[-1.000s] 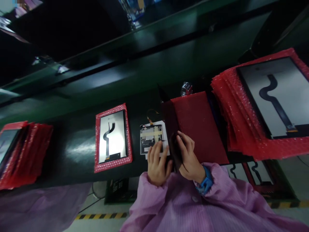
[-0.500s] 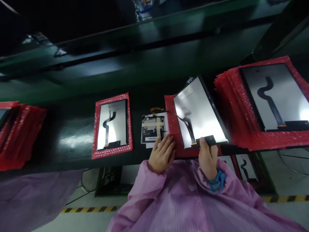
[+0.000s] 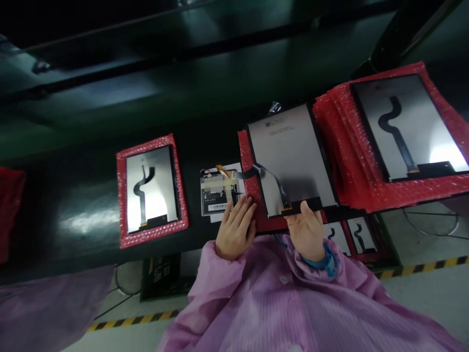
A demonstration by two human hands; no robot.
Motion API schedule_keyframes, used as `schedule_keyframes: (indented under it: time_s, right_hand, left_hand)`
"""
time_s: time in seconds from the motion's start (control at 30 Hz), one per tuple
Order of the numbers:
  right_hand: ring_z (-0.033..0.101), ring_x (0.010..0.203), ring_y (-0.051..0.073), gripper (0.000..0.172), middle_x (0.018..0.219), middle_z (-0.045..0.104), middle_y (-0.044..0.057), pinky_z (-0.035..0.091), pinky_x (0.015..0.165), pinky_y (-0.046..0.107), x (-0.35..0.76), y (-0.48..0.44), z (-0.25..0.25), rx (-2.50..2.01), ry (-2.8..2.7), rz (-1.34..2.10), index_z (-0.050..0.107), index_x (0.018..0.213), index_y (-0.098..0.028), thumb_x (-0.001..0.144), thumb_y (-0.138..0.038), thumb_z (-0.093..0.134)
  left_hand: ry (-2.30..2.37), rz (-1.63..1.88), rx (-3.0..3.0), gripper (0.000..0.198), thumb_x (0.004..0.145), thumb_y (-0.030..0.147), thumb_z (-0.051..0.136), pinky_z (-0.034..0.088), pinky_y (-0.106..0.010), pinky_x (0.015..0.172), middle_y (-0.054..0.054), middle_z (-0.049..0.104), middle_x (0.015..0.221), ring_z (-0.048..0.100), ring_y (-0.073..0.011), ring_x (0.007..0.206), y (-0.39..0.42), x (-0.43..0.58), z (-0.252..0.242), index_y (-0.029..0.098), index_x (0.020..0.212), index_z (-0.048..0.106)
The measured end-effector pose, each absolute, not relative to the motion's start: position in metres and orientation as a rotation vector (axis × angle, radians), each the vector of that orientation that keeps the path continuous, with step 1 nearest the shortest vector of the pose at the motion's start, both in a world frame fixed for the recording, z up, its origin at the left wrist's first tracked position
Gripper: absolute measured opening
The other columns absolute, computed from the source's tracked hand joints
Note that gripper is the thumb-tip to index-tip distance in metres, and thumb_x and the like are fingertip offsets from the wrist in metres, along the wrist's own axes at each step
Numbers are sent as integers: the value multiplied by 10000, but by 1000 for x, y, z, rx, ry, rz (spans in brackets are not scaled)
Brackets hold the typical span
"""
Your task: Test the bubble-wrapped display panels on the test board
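My right hand [image 3: 307, 233] grips the lower edge of an LCD panel [image 3: 293, 151], thumb on top and fingers underneath. The panel lies silver back up over a red bubble-wrap sheet [image 3: 252, 190]. From its lower edge a dark flex cable [image 3: 247, 173] curves left, its orange end over a small device [image 3: 217, 188] with a circuit board and strips of yellowish tape. My left hand [image 3: 236, 229] is open and flat, fingertips at that device's lower right corner and the sheet's left edge. Whether the cable is plugged in, I cannot tell.
Another LCD panel [image 3: 152, 188] rests on red bubble wrap to the left. On the right, a panel [image 3: 410, 124] tops a stack of red bubble-wrap sheets [image 3: 344, 161]. More red wrap [image 3: 10, 210] sits at the far left. A crate [image 3: 390, 244] with panels stands below the bench edge.
The panel in my right hand has come down flatter and turned slightly, and its flex cable now reaches over the small device. My left hand stays beside that device. The view has shifted.
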State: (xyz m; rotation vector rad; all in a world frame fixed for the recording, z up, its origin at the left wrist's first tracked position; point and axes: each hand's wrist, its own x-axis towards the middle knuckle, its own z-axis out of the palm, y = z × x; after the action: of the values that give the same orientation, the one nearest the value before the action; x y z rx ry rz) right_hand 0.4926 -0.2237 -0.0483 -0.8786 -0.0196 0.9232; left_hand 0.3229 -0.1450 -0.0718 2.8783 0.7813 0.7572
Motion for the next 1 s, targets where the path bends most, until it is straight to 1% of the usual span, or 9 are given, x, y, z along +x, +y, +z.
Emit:
schedule_keyframes:
  time_s: [0.13,0.43,0.57,0.63,0.7,0.77,0.8,0.9,1.0]
  right_hand:
    - [728,885,134,205,894,758,-71,650,797,338,496,-220,-43,-852,1,963,702,863,-296,722,-372,830]
    - [708,941,148,258,966,743,-61,626,850,360,492,-208,-45,-924,99,1112,665,916,-291,721,-356,821]
    - [687,988,178,174,969,733,-12,602,888,400,506,-219,-41,-978,47,1290,626,759,-233,754,-330,771]
    - [679,981,191,194,998,726,31,611,817,385,520,-230,-40,-1027,-66,1478,629,742,-211,783,-373,728]
    - [681,915,198,259,1044,712,74,584,610,306,538,-241,-37,-1128,-251,1697,683,888,-204,826,-455,667]
    - [667,789,183,387,979,701,95,441,422,225,556,-251,-30,-1263,-502,1859,705,1009,-184,864,-528,602]
    - [648,738,170,422,919,691,93,382,388,212,563,-254,-24,-1325,-643,1890,711,1017,-173,879,-548,575]
    - [616,727,152,431,870,672,77,417,464,232,575,-249,2,-1465,-1055,1727,713,1017,-173,932,-538,501]
    - [623,858,174,361,1013,684,82,510,731,319,571,-212,23,-1599,-1423,1230,682,1100,-191,971,-440,456]
  left_hand:
    - [776,732,2890,493,906,132,528,309,-484,1215,-169,625,1372,492,-291,1395,-145,323,-70,92,1397,491]
    - [819,720,2825,496,917,119,518,367,-508,1191,-162,621,1379,490,-282,1399,-145,325,-71,114,1409,462]
    - [781,645,2778,433,955,165,505,447,-504,1141,-162,611,1391,487,-283,1400,-142,323,-62,113,1383,473]
    - [734,565,2753,398,968,206,509,481,-494,1115,-158,613,1389,503,-284,1386,-136,321,-50,120,1356,498]
    - [657,544,2722,333,972,214,513,503,-468,1094,-129,669,1310,584,-258,1300,-125,319,-33,147,1296,549]
    - [577,650,2687,244,963,172,513,538,-411,1035,-82,732,1156,667,-208,1141,-105,319,-14,182,1188,609]
    - [565,753,2673,211,955,151,513,552,-385,987,-61,745,1079,682,-189,1065,-92,321,-5,196,1124,631]
    - [745,1114,2684,159,944,182,510,536,-406,905,-54,736,980,654,-208,977,-49,335,10,210,992,659]
    - [922,1000,2702,251,979,291,440,463,-474,1003,-73,718,1023,618,-237,1024,-13,355,10,205,967,676]
